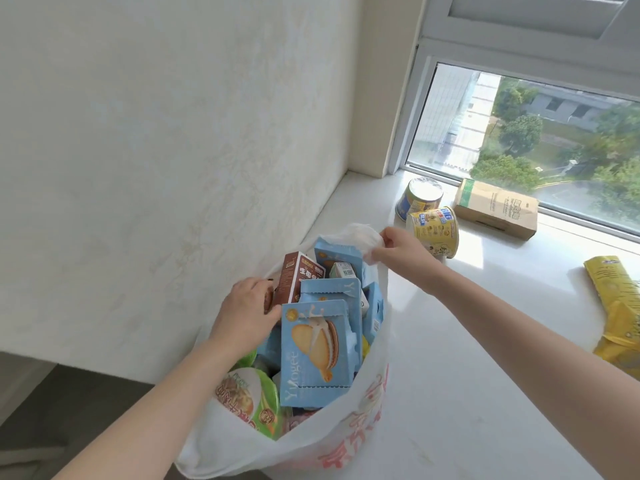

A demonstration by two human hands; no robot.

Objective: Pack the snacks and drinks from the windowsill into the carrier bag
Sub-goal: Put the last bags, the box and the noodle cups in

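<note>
Carrier bag brimming: right grip pinches handle at one o'clock, left grip clasps brown carton; wedge it upright.

The left hand and right hand are bare, as are both forearms (uncovered right to the frame's edge).

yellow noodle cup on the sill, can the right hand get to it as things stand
Probably yes. The yellow noodle cup lies just beyond the right hand on the windowsill, with nothing between them. But that hand is pinching the carrier bag's handle, so it would have to let go first.
</note>
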